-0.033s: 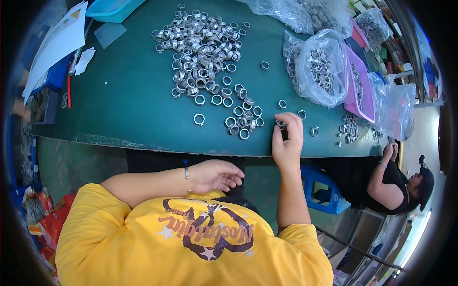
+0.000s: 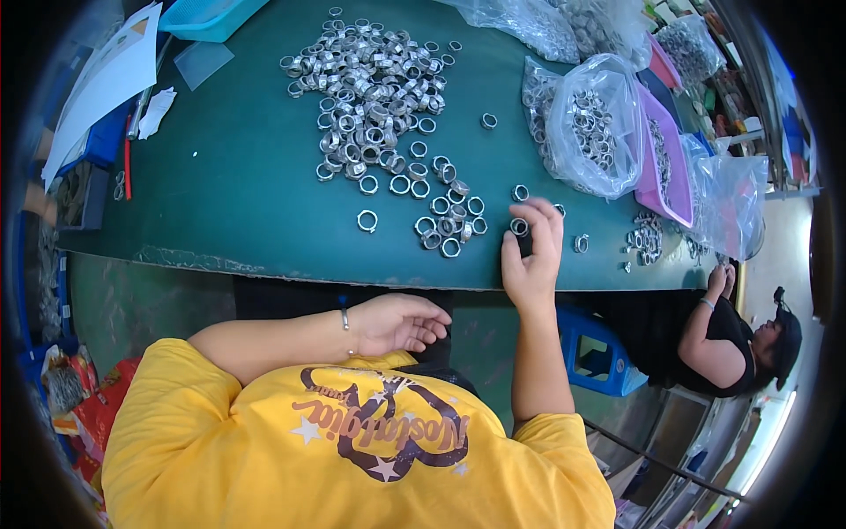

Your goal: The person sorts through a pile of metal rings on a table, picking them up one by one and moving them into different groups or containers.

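My right hand [image 2: 534, 260] is over the table near its front edge, thumb and fingers apart and curved around a small metal ring clamp [image 2: 519, 227]. The clamp appears to lie on the table beside the thumb tip, not pinched. Another ring clamp [image 2: 520, 192] sits just beyond the fingers, and one more is partly hidden behind them. My left hand [image 2: 401, 324] rests in front of my body, off the table, its fingers loosely bent and apart with nothing visible in them. Left of my right hand lies a small cluster of clamps [image 2: 450, 248], with a large pile [image 2: 374, 110] farther back.
A clear plastic bag of clamps [image 2: 595, 181] and a pink tray [image 2: 674, 204] stand at the right on the green table [image 2: 238, 194]. More small metal parts [image 2: 648, 238] lie near them. A co-worker [image 2: 714, 348] sits at the right beyond a blue stool [image 2: 599, 353].
The fingers of my right hand have lifted and spread slightly, so the ring clamp beneath them shows more fully. My left hand is almost unmoved.
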Demonstrator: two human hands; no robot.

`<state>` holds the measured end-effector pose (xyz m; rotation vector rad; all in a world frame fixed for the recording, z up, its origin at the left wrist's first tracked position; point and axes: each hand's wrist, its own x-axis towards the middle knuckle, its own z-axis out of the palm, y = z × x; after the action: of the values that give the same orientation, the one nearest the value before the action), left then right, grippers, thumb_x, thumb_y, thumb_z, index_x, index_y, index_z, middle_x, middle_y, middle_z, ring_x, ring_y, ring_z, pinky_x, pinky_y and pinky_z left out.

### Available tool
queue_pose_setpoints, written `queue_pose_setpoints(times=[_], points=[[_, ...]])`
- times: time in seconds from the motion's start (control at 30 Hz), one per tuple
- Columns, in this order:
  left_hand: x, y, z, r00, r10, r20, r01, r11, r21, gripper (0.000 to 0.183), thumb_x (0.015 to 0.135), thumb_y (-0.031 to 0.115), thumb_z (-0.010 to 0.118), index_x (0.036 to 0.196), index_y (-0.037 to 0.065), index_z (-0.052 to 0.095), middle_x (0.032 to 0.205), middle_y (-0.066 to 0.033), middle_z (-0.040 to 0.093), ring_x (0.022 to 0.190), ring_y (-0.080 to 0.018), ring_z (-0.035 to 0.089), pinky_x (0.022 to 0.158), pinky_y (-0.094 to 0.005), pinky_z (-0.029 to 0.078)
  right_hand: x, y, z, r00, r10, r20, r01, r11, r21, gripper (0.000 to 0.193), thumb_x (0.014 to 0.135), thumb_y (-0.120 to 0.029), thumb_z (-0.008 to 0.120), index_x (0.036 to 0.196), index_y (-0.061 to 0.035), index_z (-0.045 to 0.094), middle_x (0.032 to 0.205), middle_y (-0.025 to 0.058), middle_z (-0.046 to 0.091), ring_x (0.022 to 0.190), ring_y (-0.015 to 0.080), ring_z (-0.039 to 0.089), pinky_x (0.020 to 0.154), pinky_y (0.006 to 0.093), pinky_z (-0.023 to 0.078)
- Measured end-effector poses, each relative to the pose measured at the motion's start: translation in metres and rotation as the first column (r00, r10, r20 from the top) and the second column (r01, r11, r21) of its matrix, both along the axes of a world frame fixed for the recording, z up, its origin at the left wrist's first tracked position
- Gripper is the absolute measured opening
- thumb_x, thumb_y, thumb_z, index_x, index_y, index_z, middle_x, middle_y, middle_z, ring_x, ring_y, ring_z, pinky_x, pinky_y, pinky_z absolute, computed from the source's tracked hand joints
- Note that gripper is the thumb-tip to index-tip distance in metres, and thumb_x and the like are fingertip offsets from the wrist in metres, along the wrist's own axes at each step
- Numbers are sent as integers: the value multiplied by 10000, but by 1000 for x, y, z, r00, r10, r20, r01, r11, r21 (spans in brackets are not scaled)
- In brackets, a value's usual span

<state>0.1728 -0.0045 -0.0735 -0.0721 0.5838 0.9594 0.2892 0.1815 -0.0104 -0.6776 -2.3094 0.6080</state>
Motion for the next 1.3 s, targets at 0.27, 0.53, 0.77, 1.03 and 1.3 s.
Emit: queue_pose_setpoints(times=[0.27,0.53,0.77,1.03,1.3], points=[[7,-2,0,999,36,3,-36,999,-27,198,940,192,526,1030,39,612,896,-46,633,831,-126,593,714,-264,480,-15,6,-4,995,70,70,-65,995,-80,330,791,1,602,1114,4,533,1130,186,567,1048,346,532,910,402,415],[8,0,-2,998,53,14,-52,997,-54,190,933,202,535,1011,52,621,862,-32,626,803,-117,583,701,-262,468,-11,-7,-2,971,230,-58,-236,959,-159,188,758,-34,674,941,-79,664,948,86,585,892,252,542,781,345,407],[7,0,2,997,74,10,-73,994,-82,179,906,218,570,971,66,641,833,-22,628,761,-105,572,670,-243,470,-16,-18,-3,979,204,-3,-204,979,-32,283,612,-78,774,782,-76,547,872,80,583,845,271,532,753,362,406],[7,0,-1,996,88,15,-87,992,-88,186,909,215,566,973,56,637,836,-28,628,763,-109,571,664,-241,470,-26,-26,10,976,179,124,-184,982,38,323,628,-98,747,916,-71,601,920,90,575,873,275,522,778,366,397],[7,0,1,995,97,23,-94,991,-94,188,910,212,565,975,51,636,834,-29,625,765,-112,571,667,-244,472,-19,-24,2,990,88,109,-94,994,55,371,607,-136,780,923,-53,603,1026,137,560,951,316,517,813,386,402]])
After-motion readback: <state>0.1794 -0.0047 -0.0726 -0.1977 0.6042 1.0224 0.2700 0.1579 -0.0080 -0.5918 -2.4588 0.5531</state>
